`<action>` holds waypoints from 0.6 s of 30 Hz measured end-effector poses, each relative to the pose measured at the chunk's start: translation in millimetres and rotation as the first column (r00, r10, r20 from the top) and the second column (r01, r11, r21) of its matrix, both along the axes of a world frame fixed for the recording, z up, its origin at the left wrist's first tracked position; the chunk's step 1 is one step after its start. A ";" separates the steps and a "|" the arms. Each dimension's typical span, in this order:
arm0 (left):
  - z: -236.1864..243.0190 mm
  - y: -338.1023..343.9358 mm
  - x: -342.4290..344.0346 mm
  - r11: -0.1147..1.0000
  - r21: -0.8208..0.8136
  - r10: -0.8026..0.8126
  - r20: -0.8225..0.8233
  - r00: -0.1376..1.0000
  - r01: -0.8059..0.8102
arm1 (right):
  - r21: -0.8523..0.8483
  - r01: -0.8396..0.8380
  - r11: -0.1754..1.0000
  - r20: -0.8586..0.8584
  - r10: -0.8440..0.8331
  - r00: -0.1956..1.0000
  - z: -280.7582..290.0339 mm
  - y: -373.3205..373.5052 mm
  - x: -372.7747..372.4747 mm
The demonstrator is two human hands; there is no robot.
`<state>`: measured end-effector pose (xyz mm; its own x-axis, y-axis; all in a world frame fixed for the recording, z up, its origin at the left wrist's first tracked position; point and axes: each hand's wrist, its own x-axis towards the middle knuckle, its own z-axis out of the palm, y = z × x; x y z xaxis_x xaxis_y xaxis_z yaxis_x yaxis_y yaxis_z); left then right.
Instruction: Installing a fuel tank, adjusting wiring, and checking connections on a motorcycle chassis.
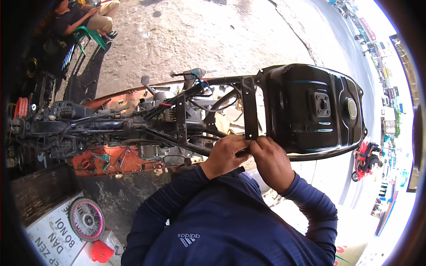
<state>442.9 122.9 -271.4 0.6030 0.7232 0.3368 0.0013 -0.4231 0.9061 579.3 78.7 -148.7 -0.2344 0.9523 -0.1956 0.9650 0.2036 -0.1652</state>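
Note:
A stripped motorcycle frame (181,119) stretches from left to right in front of me, with a glossy black fuel tank (295,106) seated at its right end. Both hands meet at the near frame rail, by the end of a flat black crossbar (250,106) just left of the tank. My left hand (227,155) is closed around the rail, its fingers curled. Right against it, my right hand (271,159) has its fingers pinched together at the crossbar's end. Whatever small part lies under the fingertips is hidden. Loose wires (204,87) hang at the frame's far side.
An orange lift platform (111,158) under the frame carries scattered hand tools. A pink-rimmed wheel (87,219) lies at lower left near a red object (102,252). At upper left a person sits on a green chair (90,37). A road with a red motorbike (360,162) runs along the right.

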 end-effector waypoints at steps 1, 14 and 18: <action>-0.7 -1.8 1.3 0.999 -0.014 0.038 0.010 0.999 -0.038 | 0.068 -0.042 0.997 -0.045 0.045 0.998 0.2 0.2 -0.3; 4.6 0.0 4.0 0.987 -0.157 -0.028 -0.044 0.999 0.021 | 0.210 0.053 0.976 -0.044 -0.045 0.998 -2.7 -11.0 -7.6; 5.5 -2.0 5.9 0.987 -0.161 0.020 0.041 0.999 -0.013 | 0.033 0.341 0.940 -0.015 -0.340 0.940 -2.7 -11.1 -17.2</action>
